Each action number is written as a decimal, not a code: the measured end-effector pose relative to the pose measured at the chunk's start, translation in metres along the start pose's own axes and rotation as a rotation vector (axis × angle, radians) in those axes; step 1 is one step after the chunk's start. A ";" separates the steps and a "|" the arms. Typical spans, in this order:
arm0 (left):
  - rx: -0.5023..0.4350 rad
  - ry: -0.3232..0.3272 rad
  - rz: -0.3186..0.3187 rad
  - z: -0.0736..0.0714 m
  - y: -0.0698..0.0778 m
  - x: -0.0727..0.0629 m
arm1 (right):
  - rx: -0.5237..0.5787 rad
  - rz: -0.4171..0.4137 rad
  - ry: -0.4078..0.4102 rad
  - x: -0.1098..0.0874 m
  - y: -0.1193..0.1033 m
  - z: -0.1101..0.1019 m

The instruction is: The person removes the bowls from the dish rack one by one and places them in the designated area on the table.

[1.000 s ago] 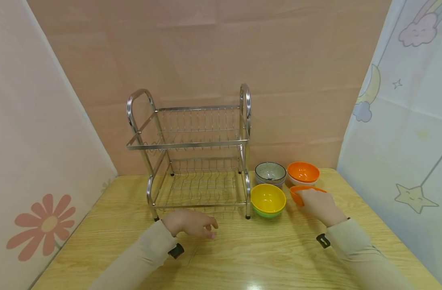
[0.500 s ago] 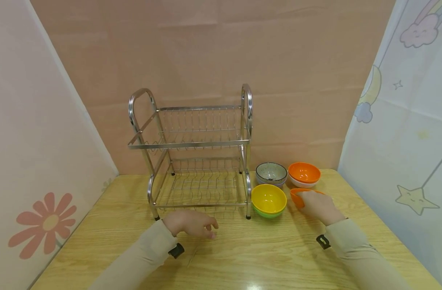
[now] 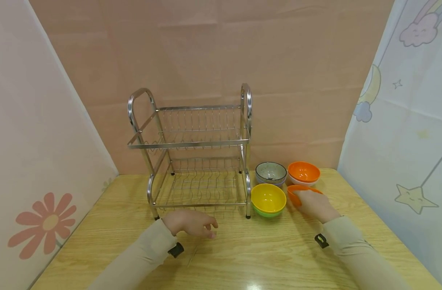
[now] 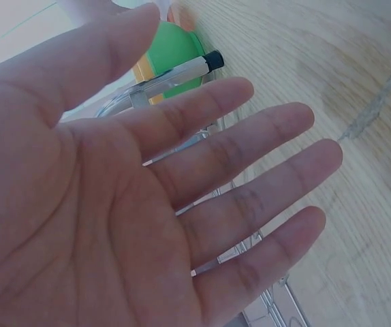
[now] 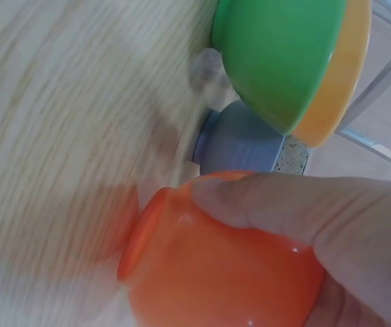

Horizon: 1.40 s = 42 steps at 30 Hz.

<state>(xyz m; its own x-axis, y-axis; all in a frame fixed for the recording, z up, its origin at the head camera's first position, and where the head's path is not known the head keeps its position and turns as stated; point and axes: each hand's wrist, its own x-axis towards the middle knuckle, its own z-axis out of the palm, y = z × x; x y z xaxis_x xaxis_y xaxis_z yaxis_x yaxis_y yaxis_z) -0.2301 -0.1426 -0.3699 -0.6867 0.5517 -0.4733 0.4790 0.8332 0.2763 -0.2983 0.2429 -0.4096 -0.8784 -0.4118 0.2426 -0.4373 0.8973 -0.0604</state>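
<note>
My right hand (image 3: pixel 316 204) grips an orange bowl (image 3: pixel 295 197) at the table's right side. In the right wrist view the thumb presses on the outside of this orange bowl (image 5: pixel 216 272), whose foot is close over the wood; the other fingers are mostly hidden. Left of it, a yellow bowl (image 3: pixel 268 198) sits inside a green bowl (image 3: pixel 267 214). My left hand (image 3: pixel 191 223) holds nothing and hovers at the front of a metal two-tier dish rack (image 3: pixel 189 144). Its fingers lie spread and nearly straight in the left wrist view.
Behind the held bowl, another orange bowl (image 3: pixel 303 171) is nested in a white one (image 3: pixel 302 183). A speckled grey bowl (image 3: pixel 270 171) sits in a lavender bowl beside the rack's right legs. Cloth walls (image 3: pixel 293 80) enclose the wooden table (image 3: pixel 242 257) at the back and sides.
My right hand has shifted slightly left with the orange bowl, which sits a little closer to the yellow bowl and looks less tilted. The left hand has stayed where it was.
</note>
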 end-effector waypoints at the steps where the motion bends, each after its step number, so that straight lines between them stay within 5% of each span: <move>1: -0.001 0.000 -0.001 0.000 0.000 0.000 | 0.009 0.009 -0.017 0.000 0.000 0.000; 7: 0.011 -0.001 0.000 0.001 -0.001 0.000 | 0.061 0.038 -0.126 0.000 0.000 0.004; 15: 0.002 0.001 0.000 0.002 -0.001 0.000 | 0.071 -0.025 -0.118 0.002 -0.001 0.009; 26: -0.002 0.007 0.025 0.005 -0.003 0.000 | 0.107 0.062 -0.207 -0.001 -0.003 0.010; 35: -0.061 0.013 0.018 0.003 -0.004 -0.002 | 0.181 0.041 -0.224 0.002 -0.001 0.001; 39: -0.102 0.120 0.062 -0.006 -0.008 -0.011 | 0.284 -0.011 -0.202 0.002 -0.002 -0.036; 42: -0.090 0.321 0.099 -0.019 -0.009 -0.023 | 0.311 -0.031 -0.065 0.004 -0.008 -0.074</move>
<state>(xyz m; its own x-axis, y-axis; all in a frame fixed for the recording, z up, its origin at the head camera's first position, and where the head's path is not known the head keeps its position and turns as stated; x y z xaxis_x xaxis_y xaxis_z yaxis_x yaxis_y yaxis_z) -0.2291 -0.1616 -0.3458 -0.7831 0.6019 -0.1567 0.5119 0.7668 0.3871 -0.2843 0.2461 -0.3369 -0.8698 -0.4563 0.1875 -0.4932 0.7966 -0.3494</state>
